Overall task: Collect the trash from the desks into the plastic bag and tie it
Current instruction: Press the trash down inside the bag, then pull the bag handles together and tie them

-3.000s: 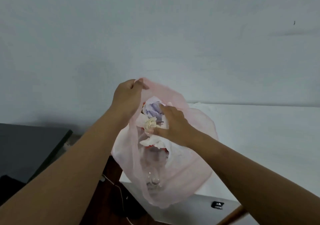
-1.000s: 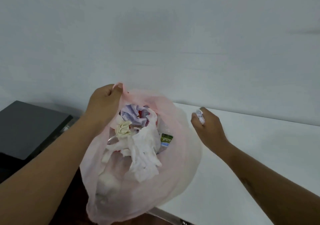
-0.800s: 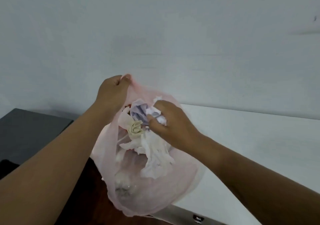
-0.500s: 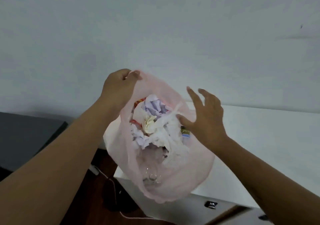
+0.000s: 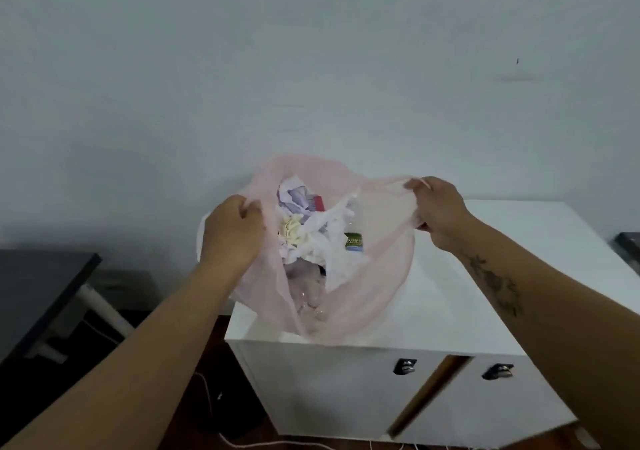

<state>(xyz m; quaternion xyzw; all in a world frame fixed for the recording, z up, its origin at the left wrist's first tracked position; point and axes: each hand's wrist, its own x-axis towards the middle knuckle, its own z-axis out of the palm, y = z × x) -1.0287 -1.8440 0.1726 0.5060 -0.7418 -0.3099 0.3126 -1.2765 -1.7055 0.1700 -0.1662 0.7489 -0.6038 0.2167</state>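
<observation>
Pink plastic bag (image 5: 377,276) w/ crumpled trash (image 5: 311,235), both hands gripping rim.

1. Light: soft, even, dim; wall (image 5: 311,69) reads grey-blue.
2. Shadows: faint on the wall, darker on the floor (image 5: 207,397) left of the white desk (image 5: 485,311).
3. No glare.
4. Slightly soft overall; wide-angle stretch at edges.

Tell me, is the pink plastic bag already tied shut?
No, the pink plastic bag gapes open, its rim held apart by the left hand and right hand, crumpled paper showing inside.
</observation>
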